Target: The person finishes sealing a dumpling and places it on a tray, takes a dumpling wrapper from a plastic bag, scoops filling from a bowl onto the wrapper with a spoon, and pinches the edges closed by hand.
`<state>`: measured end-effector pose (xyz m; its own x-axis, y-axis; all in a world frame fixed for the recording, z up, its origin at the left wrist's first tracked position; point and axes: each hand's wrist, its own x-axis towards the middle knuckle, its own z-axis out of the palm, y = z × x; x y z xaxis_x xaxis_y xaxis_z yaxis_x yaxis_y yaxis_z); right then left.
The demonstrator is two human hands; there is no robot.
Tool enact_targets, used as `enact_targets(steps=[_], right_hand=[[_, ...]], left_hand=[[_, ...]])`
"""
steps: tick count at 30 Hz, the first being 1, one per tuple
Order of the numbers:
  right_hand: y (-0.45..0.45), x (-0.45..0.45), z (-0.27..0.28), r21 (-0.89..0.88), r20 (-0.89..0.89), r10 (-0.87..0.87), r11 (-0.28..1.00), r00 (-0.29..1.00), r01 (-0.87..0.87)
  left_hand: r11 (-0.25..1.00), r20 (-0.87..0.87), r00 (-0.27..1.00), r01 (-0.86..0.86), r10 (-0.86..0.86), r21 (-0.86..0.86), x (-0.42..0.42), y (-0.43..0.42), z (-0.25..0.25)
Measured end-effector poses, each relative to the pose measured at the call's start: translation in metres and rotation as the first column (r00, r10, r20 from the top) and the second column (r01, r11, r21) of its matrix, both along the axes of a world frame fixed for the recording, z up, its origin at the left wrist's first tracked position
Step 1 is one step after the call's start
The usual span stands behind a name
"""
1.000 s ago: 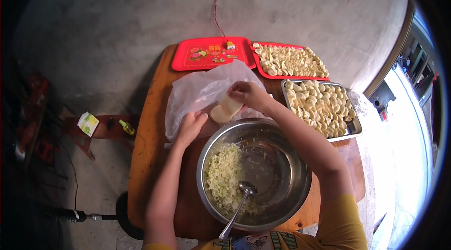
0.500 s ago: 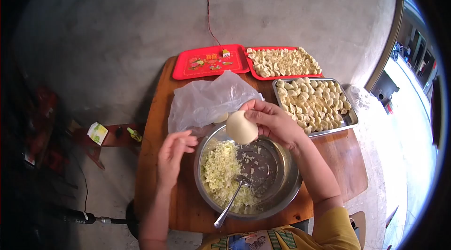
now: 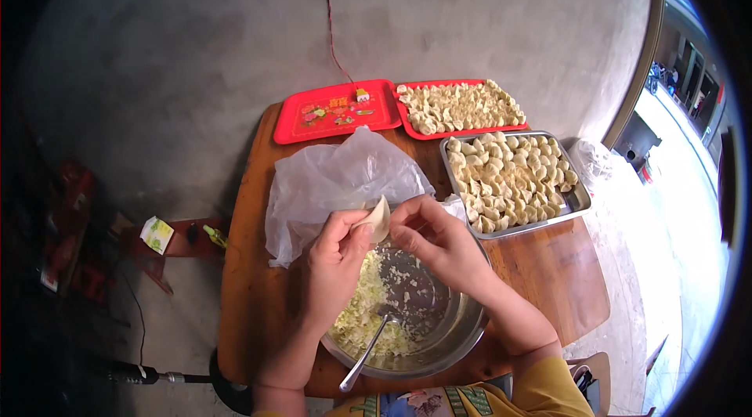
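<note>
A pale round dough wrapper (image 3: pixel 379 221), bent upward, is between my hands above the far rim of a steel bowl (image 3: pixel 462 331). My left hand (image 3: pixel 338 260) pinches its left side. The fingers of my right hand (image 3: pixel 435 241) are closed at its right edge. Chopped pale-green filling (image 3: pixel 364 311) lies in the left part of the bowl, partly behind my left hand. A metal spoon (image 3: pixel 366 356) rests in the filling with its handle over the near rim. Just beyond my hands lies a crumpled clear plastic bag (image 3: pixel 337 178).
Behind the bag is a red patterned tray (image 3: pixel 294 121) with a small yellow-and-white item. A second red tray (image 3: pixel 427 135) and a metal tray (image 3: pixel 501 234) hold many dumplings. At left, a low bench (image 3: pixel 176 241) bears a green-and-white packet (image 3: pixel 157 235).
My right hand has brought the wrapper from the bag to above the bowl. My left hand has moved in and taken its left side. The wrapper is now bent.
</note>
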<state>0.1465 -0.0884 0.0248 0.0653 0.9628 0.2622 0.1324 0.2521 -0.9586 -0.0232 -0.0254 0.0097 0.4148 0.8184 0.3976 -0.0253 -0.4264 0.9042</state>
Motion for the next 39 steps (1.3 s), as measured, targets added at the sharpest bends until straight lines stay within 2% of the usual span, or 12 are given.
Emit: enact_targets(steps=[5,7,11,14,16,19,23,31,39], right_hand=[[0.011,0.002,-0.015,-0.042,-0.143,0.084,0.995,0.986,-0.091],[0.014,0.003,-0.019,-0.041,-0.199,0.115,0.991,0.973,-0.126],[0.016,0.005,-0.024,-0.029,-0.205,0.152,0.986,0.967,-0.161],[0.016,0.006,-0.024,-0.043,-0.206,0.179,0.981,0.962,-0.192],[0.015,0.005,-0.023,-0.046,-0.203,0.184,0.979,0.962,-0.197],[0.015,0.003,-0.021,-0.027,-0.231,0.180,0.981,0.956,-0.191],[0.015,0.003,-0.021,-0.046,-0.232,0.185,0.978,0.955,-0.201],[0.014,0.006,-0.019,-0.075,-0.250,0.180,0.976,0.951,-0.204],[0.011,0.006,-0.011,-0.102,-0.153,0.146,0.981,0.977,-0.163]], left_hand=[[0.993,-0.137,0.991,0.013,0.003,0.116,0.003,-0.005,0.000],[0.998,-0.067,0.996,0.066,-0.065,0.011,0.003,-0.009,0.007],[0.995,-0.103,0.992,0.080,-0.075,0.053,-0.003,-0.006,0.004],[0.992,-0.060,0.990,0.127,-0.126,0.000,-0.004,-0.005,0.008],[0.977,0.000,0.982,0.189,-0.190,-0.102,-0.005,-0.004,0.010],[0.977,0.043,0.981,0.193,-0.190,-0.093,-0.005,-0.001,0.004],[0.974,0.013,0.975,0.222,-0.222,-0.045,-0.010,0.005,0.000],[0.879,0.166,0.946,0.321,-0.279,-0.353,-0.011,0.004,0.003],[0.853,0.244,0.936,0.337,-0.255,-0.398,-0.009,0.003,0.004]])
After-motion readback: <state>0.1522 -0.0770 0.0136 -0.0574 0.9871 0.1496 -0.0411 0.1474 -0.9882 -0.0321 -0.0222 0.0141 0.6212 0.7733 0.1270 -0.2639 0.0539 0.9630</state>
